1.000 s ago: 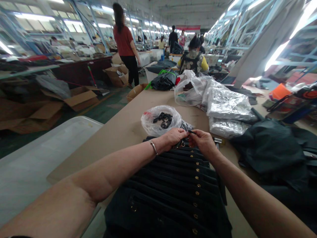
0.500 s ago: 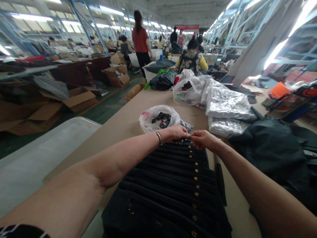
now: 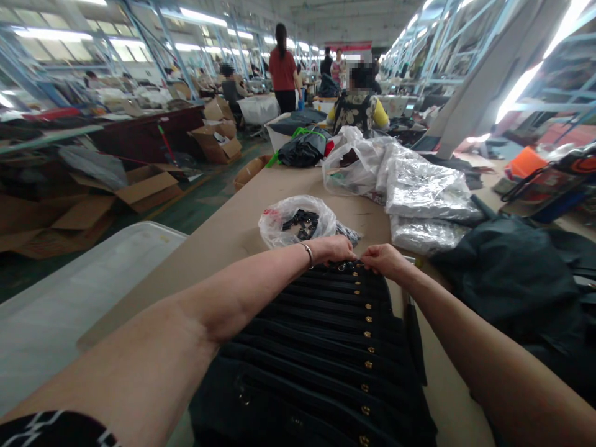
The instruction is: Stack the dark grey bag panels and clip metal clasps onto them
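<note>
A row of overlapping black garments (image 3: 326, 347) with brass buttons runs down the table toward me. My left hand (image 3: 333, 248) and my right hand (image 3: 384, 259) meet at the far end of the row, fingertips pinched together on the top garment's button edge (image 3: 356, 266). A bracelet circles my left wrist. Just beyond my hands lies a clear plastic bag (image 3: 298, 220) holding small black parts.
Clear-wrapped bundles (image 3: 423, 192) and a dark garment pile (image 3: 512, 279) lie to the right. A translucent bin lid (image 3: 69, 298) sits at left. A seated person (image 3: 358, 108) is at the table's far end; a person in red (image 3: 283, 68) stands in the aisle among cardboard boxes (image 3: 144, 183).
My hands lowered onto the far garment and closed together. The small black piece in my right hand a second ago is out of sight. The person in red walked farther away.
</note>
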{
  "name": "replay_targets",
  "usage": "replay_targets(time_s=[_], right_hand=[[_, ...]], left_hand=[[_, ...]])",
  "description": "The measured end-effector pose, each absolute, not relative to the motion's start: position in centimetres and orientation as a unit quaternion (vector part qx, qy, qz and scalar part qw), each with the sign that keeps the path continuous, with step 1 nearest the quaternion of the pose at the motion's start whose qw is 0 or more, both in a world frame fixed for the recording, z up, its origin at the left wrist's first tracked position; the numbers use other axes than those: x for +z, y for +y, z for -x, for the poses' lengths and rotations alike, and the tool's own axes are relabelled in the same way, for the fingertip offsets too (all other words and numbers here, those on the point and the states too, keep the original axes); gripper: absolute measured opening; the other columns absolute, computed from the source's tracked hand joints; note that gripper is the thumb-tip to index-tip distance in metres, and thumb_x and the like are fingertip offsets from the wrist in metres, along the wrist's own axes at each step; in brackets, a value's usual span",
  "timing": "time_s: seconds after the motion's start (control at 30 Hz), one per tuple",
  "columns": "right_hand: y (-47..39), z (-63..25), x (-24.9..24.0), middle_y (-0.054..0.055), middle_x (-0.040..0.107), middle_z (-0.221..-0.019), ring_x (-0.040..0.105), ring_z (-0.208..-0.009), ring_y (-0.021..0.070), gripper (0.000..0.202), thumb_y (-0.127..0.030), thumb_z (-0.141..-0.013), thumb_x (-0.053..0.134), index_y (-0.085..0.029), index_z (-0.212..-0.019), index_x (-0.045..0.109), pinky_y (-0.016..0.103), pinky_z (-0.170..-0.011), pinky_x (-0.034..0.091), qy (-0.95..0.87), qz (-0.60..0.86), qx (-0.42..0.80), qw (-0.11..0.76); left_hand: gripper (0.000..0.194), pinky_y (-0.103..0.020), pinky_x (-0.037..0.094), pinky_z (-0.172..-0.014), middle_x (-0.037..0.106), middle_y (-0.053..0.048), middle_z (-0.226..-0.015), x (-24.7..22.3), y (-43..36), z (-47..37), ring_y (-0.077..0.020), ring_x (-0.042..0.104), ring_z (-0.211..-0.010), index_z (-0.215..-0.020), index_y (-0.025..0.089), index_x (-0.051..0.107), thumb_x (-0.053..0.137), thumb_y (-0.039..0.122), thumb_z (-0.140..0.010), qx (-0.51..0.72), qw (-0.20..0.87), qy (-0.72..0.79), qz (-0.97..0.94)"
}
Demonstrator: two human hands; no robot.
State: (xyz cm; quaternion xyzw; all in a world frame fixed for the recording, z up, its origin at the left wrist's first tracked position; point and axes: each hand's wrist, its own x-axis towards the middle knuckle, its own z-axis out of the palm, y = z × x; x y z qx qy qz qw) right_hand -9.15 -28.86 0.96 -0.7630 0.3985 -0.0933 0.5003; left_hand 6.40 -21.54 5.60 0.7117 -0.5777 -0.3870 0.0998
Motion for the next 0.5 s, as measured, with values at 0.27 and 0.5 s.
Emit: replay_targets(time_s=[0.27,0.5], right_hand=[[-29.4,9.6,0.7,-0.001,0.062,-0.06,0.051,-0.054,0.0097,0.016,-0.015,-0.067,0.055,-0.015,-0.073,0.07,0.019,-0.052,0.038,0.389,0.837,-0.047,0.384],[-28.8,8.6,2.3,0.0,0.063,-0.065,0.055,-0.063,0.0135,0.017,-0.01,-0.064,0.055,-0.018,-0.071,0.068,0.022,-0.058,0.037,0.366,0.896,-0.003,0.251]], left_hand=[[0.017,-0.027,0.037,-0.05,0.048,-0.001,-0.051,7.2,-22.2,-5.3,-0.0145,0.044,-0.045,-0.061,0.014,0.056,0.061,0.025,-0.074,-0.353,0.03,-0.596,-0.72],[0.013,-0.03,0.043,-0.055,0.048,-0.002,-0.049,7.7,-22.3,-5.0,-0.0178,0.048,-0.048,-0.063,0.013,0.06,0.061,0.021,-0.072,-0.342,-0.002,-0.599,-0.724]])
